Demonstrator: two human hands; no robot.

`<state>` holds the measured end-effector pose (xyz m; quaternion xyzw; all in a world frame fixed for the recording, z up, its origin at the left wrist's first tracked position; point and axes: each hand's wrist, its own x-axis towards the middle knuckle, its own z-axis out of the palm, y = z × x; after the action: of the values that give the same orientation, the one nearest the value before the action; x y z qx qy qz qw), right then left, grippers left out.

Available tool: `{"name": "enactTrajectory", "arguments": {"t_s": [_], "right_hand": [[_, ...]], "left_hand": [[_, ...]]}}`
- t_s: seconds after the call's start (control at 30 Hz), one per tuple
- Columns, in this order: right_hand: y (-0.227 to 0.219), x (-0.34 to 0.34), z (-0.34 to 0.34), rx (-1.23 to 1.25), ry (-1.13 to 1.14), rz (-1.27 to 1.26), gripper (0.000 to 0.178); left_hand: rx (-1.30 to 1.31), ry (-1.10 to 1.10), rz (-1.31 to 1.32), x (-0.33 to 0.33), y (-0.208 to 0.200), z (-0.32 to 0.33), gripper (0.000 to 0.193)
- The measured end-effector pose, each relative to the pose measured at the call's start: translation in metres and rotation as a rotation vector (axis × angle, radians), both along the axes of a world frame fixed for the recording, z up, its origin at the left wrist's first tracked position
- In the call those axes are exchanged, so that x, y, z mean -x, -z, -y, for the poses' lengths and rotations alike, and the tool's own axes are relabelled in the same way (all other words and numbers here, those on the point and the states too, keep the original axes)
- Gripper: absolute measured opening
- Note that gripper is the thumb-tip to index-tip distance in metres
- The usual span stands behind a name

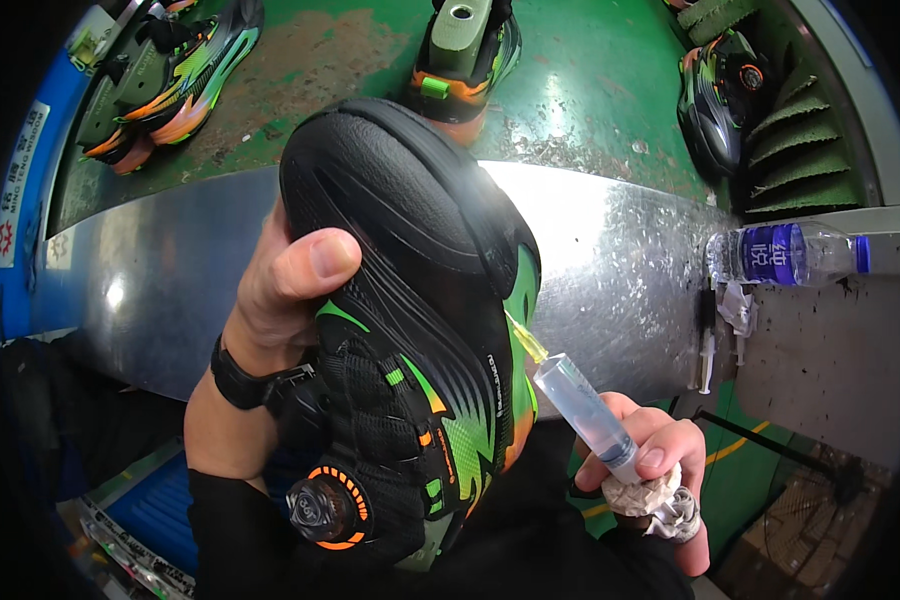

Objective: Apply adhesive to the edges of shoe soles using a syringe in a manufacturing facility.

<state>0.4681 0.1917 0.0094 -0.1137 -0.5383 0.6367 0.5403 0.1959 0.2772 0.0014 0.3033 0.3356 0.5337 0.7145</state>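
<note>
My left hand [288,275] grips a black sneaker [410,320] with green and orange accents, its thumb pressed on the upper near the toe. The toe points away from me, and a round dial [322,507] sits low on the shoe. My right hand [650,455] is closed round a clear syringe [582,400] partly filled with clear liquid. A thin needle on its yellow hub [527,338] reaches the shoe's side, close to where upper and sole meet; whether it touches is unclear. Crumpled whitish material [660,505] is wrapped at the syringe's rear end.
A metal ledge [170,260] borders a green surface [340,45]. More sneakers stand at far left [185,85], far middle [465,70] and far right [720,100]. On the right lie a water bottle [795,254], a thin syringe [707,345] and crumpled paper [738,308].
</note>
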Motion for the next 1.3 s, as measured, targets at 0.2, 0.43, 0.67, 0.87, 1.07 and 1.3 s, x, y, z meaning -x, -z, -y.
{"name": "enactTrajectory", "arguments": {"t_s": [0.2,0.43,0.67,0.87,1.07,1.3], "right_hand": [[0.001,-0.006,0.01,0.042,-0.033,0.021,0.088],[0.007,-0.015,0.025,0.108,-0.071,0.023,0.092],[0.003,-0.026,0.034,0.156,-0.107,0.108,0.085],[-0.005,-0.044,0.05,0.166,-0.141,0.262,0.082],[-0.021,-0.048,0.064,0.185,-0.246,0.334,0.086],[-0.041,-0.05,0.073,0.179,-0.228,0.548,0.088]], "left_hand": [[0.003,-0.002,0.034,-0.003,-0.003,0.0,0.065],[-0.02,0.036,0.058,-0.001,-0.004,-0.001,0.051],[0.044,-0.044,0.005,0.006,0.005,-0.007,0.036],[-0.169,-0.253,-0.12,-0.004,0.005,-0.011,0.025],[-0.304,-0.37,-0.401,0.04,-0.012,0.016,0.024],[-0.405,-0.19,-0.14,0.035,-0.012,0.029,0.043]]}}
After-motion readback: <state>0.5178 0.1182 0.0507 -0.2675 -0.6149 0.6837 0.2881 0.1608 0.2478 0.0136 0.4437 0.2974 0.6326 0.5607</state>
